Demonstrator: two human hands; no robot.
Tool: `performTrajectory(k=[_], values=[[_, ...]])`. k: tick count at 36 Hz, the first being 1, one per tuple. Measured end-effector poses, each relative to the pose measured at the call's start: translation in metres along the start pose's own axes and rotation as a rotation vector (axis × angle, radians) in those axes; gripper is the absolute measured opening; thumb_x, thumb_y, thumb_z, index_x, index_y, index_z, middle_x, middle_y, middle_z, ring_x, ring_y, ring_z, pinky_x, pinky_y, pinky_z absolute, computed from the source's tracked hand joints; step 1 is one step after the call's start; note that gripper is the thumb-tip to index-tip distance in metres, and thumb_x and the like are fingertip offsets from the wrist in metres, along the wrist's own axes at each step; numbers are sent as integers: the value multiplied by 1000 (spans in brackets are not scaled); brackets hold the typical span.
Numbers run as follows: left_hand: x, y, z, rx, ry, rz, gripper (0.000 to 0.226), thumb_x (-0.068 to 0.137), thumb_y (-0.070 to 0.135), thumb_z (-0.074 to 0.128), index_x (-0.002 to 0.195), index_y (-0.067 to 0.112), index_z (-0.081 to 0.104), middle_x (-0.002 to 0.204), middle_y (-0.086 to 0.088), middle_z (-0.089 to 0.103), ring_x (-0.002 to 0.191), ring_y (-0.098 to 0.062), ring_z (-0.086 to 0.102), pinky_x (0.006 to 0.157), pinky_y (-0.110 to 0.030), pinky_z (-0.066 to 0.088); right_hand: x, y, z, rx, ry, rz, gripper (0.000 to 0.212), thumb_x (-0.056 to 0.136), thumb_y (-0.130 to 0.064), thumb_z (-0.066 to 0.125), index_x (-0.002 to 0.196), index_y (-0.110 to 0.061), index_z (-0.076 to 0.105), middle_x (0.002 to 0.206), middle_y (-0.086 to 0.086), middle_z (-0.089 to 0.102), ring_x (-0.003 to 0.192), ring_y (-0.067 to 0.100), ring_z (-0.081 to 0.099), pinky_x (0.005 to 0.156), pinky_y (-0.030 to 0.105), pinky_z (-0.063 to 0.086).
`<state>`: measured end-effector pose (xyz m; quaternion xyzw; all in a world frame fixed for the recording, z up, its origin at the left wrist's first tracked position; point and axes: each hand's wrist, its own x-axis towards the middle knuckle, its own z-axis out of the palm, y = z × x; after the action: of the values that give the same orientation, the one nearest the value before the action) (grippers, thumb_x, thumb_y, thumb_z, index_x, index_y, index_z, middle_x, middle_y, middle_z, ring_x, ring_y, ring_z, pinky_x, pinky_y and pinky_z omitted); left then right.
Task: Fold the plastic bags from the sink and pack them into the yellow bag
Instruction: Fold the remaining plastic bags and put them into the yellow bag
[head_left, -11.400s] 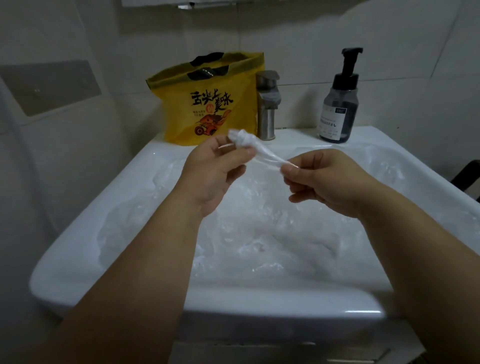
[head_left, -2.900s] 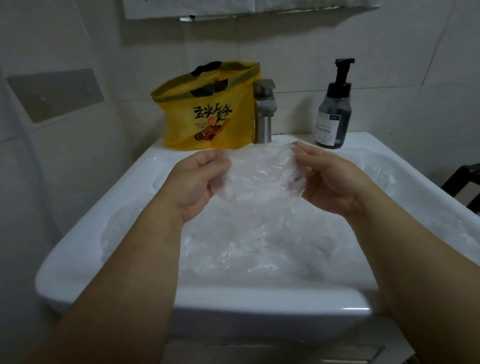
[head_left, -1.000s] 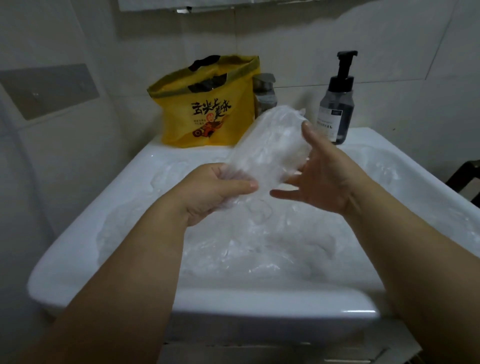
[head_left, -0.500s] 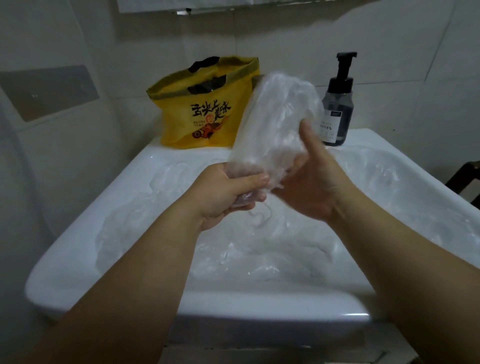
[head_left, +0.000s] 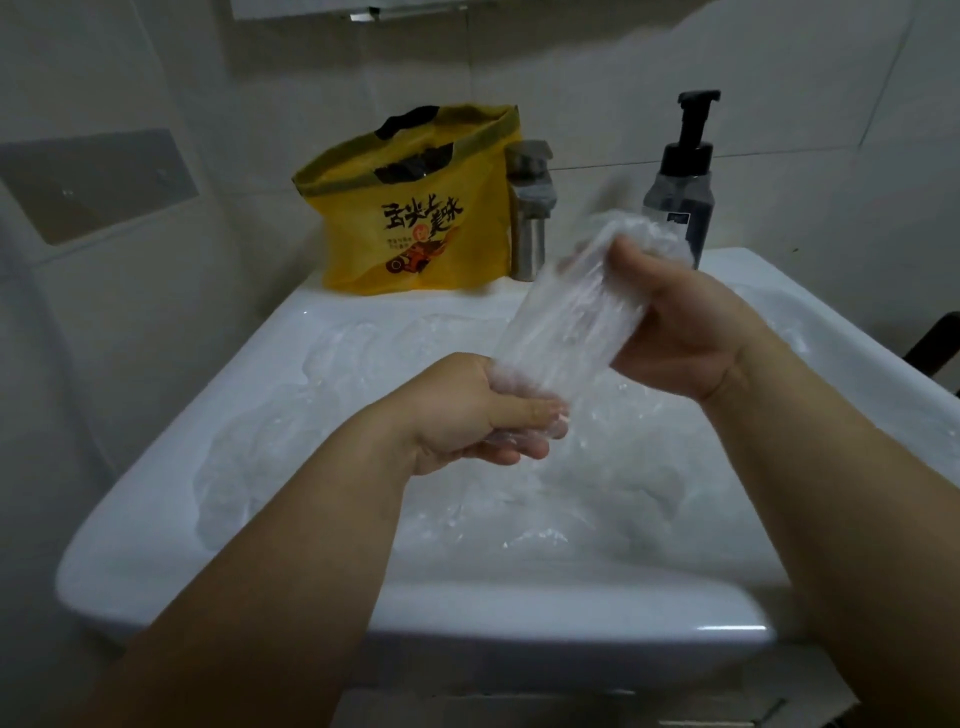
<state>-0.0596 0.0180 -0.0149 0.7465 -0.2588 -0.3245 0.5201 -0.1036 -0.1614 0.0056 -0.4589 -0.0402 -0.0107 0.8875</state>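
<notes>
Two hands work above the white ceramic sink (head_left: 519, 618), in whose basin a heap of loose clear plastic bags (head_left: 597, 493) lies. One clear crinkled plastic bag (head_left: 576, 312), gathered into a long strip, is pinched at its lower end by the left hand (head_left: 483, 410) and clasped at its upper end by the right hand (head_left: 675, 322). Folding is judged to be the step in hand. A further fold into a compact packet is called for before transfer to the open-topped yellow printed bag (head_left: 415, 218) behind the basin.
</notes>
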Motion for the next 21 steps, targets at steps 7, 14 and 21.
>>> performTrajectory(k=[7, 14, 21], values=[[-4, 0, -7, 75, -74, 25, 44, 62, 38, 75, 101, 17, 73, 98, -1, 75, 89, -12, 69, 82, -29, 54, -4, 7, 3, -144, -26, 81, 24, 88, -28, 49, 101, -13, 62, 94, 6, 68, 94, 21, 64, 92, 40, 49], [3, 4, -12, -347, 54, 131, 47, 71, 24, 70, 113, 3, 66, 102, -13, 71, 88, -18, 69, 79, -28, 57, -3, 27, 12, -371, -91, 215, 49, 94, -29, 51, 135, -3, 48, 128, 21, 59, 117, 36, 58, 98, 44, 49], [17, 0, -26, -600, 220, 32, 40, 86, 12, 62, 125, 3, 61, 119, -16, 67, 111, -28, 64, 93, -37, 53, -1, 24, 13, -384, 153, -66, 62, 91, -5, 53, 145, -30, 33, 131, 11, 54, 106, 24, 60, 78, 35, 55]])
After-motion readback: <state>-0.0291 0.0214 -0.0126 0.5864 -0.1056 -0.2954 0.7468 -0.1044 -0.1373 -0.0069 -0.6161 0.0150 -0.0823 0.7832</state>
